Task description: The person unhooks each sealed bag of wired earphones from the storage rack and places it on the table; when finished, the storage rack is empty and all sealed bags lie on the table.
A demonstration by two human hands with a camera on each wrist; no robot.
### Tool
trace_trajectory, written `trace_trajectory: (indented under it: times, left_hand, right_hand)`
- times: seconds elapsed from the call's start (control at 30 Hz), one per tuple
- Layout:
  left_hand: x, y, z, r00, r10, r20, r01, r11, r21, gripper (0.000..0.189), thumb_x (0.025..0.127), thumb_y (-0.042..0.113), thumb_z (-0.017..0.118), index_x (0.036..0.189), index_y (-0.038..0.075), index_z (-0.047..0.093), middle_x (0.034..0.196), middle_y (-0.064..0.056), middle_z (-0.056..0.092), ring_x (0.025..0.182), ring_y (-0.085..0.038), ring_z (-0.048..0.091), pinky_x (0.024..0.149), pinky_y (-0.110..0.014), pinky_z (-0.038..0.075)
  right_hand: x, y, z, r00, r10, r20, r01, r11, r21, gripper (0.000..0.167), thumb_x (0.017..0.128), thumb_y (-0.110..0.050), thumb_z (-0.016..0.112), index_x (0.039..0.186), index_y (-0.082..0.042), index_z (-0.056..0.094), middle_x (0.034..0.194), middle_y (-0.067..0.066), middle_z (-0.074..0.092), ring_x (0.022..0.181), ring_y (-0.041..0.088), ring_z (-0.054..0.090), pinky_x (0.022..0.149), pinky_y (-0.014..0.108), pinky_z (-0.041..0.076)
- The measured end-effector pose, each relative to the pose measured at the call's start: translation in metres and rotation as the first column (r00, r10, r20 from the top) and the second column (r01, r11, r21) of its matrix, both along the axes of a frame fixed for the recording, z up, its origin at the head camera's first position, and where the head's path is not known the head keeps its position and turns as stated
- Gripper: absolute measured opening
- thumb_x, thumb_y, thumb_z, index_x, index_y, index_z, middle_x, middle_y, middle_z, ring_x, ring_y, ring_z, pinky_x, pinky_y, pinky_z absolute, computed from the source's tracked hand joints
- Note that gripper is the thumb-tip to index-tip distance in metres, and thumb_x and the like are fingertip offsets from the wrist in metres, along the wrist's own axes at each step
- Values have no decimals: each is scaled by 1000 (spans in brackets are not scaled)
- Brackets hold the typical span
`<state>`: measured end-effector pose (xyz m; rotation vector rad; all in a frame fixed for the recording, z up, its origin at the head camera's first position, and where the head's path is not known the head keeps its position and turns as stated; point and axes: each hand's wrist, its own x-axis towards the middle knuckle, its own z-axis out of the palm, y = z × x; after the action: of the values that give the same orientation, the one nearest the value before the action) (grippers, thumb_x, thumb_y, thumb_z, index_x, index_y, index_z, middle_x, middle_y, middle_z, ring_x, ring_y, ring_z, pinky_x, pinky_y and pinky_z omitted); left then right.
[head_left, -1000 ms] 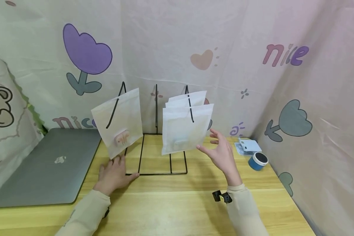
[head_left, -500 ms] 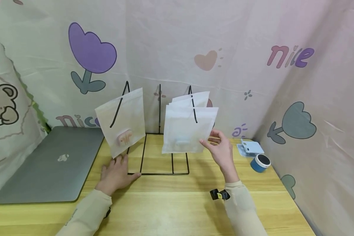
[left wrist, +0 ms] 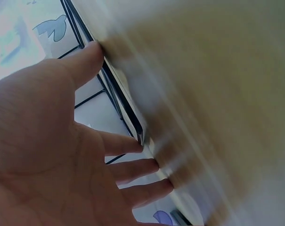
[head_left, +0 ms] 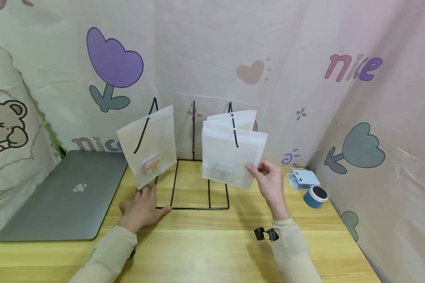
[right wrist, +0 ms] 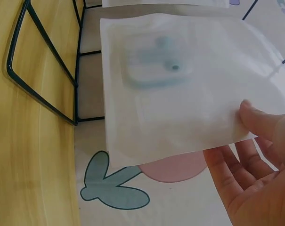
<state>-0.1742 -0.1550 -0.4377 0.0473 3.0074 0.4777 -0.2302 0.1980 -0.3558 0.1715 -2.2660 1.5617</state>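
A black wire rack (head_left: pixel 200 208) stands on the table, with frosted white zip bags hung on two of its hooks. My right hand (head_left: pixel 271 181) pinches the lower right edge of the front bag (head_left: pixel 230 151) on the right hook, thumb in front. Through that bag, in the right wrist view, a pale item with blue-green marks (right wrist: pixel 154 70) shows blurrily. Behind it hangs another white bag (head_left: pixel 246 117). My left hand (head_left: pixel 141 210) lies on the table with its fingers spread, thumb at the rack's front left base, below the left bag (head_left: pixel 150 141) that contains a pinkish item.
A closed grey laptop (head_left: pixel 63 200) lies on the left of the wooden table (head_left: pixel 198 251). At the right are a light blue stand-like item (head_left: pixel 304 177) and a small blue round device (head_left: pixel 315 197) with a dark top. A printed curtain hangs behind.
My right hand has closed from a loose, spread pose onto the front bag's edge. That bag has swung and its right side is pulled slightly rightward. My left hand stays by the rack.
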Motion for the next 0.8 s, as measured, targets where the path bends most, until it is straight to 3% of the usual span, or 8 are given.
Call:
trace_trajectory:
  times: [0.23, 0.53, 0.8]
  left_hand:
    - [0, 1, 2, 1000, -2, 29, 2, 1000, 1, 104, 87, 68, 58, 153, -5, 25, 154, -32, 22, 135, -57, 23, 80, -89, 17]
    - [0, 3, 3, 999, -3, 43, 2, 1000, 13, 103, 88, 67, 58, 154, -4, 23, 155, -31, 19, 136, -57, 21, 81, -90, 15]
    - [0, 3, 4, 999, 4, 52, -5, 1000, 20, 103, 88, 65, 60, 153, -6, 23, 155, -31, 19, 136, -56, 20, 81, -90, 14]
  right_hand:
    - [15, 2, 8, 999, 5, -50, -1, 997, 71, 22, 85, -22, 80, 84, -2, 71, 87, 8, 74, 81, 18, 70, 67, 22, 52]
    - [41, 12, 24, 994, 29, -105, -10, 985, 172, 16, 84, -14, 81, 79, -3, 69, 81, 7, 72, 77, 17, 69, 69, 20, 55]
    - [69, 24, 40, 985, 119, -123, -78, 952, 296, 20, 83, -13, 81, 75, -9, 63, 86, 2, 73, 78, 14, 71, 67, 21, 55]
